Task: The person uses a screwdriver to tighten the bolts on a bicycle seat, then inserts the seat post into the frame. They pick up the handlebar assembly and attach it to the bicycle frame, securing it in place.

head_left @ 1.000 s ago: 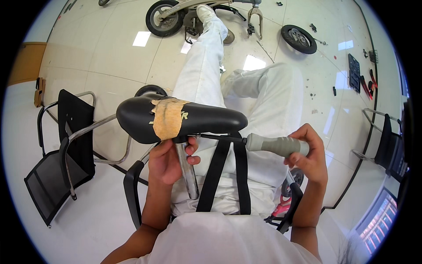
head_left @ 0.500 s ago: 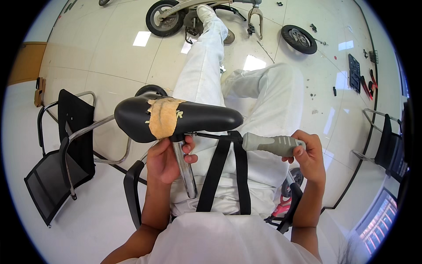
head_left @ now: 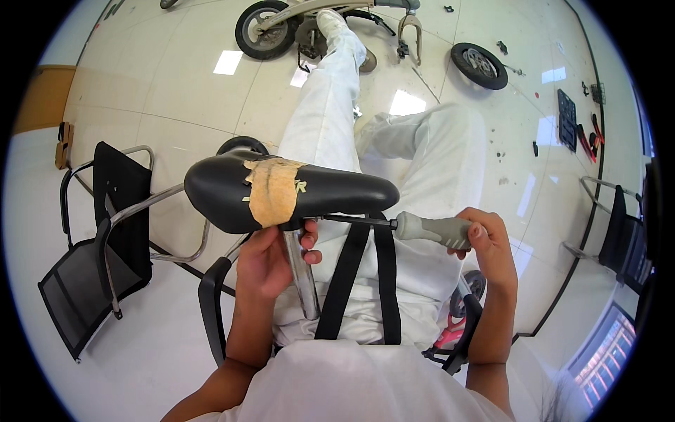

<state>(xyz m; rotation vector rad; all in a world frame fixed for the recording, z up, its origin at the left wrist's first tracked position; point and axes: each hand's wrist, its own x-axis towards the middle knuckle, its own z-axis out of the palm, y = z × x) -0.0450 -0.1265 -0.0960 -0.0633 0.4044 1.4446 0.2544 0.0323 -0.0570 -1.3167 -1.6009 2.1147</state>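
Note:
A black saddle (head_left: 344, 188) with a piece of tan tape (head_left: 273, 193) across it is held over my lap. Its bare metal seat post (head_left: 301, 278) slants down toward my waist. My left hand (head_left: 264, 264) is closed round the top of the post, just under the saddle. With my right hand (head_left: 486, 243) I grip the grey handle of a screwdriver (head_left: 432, 229). The dark shaft runs left beneath the saddle, its tip at the clamp area by the post; the saddle's edge and my fingers hide the exact contact.
A partly dismantled bike frame with a wheel (head_left: 266, 29) lies beyond my feet. A loose wheel (head_left: 479, 66), a black tool case (head_left: 567, 119) and red-handled tools (head_left: 587, 144) are on the tiled floor. Black chairs (head_left: 121, 211) stand left and right (head_left: 622, 232).
The saddle and post have shifted slightly right in my left hand. The screwdriver's handle has turned, and my right hand has moved a little left.

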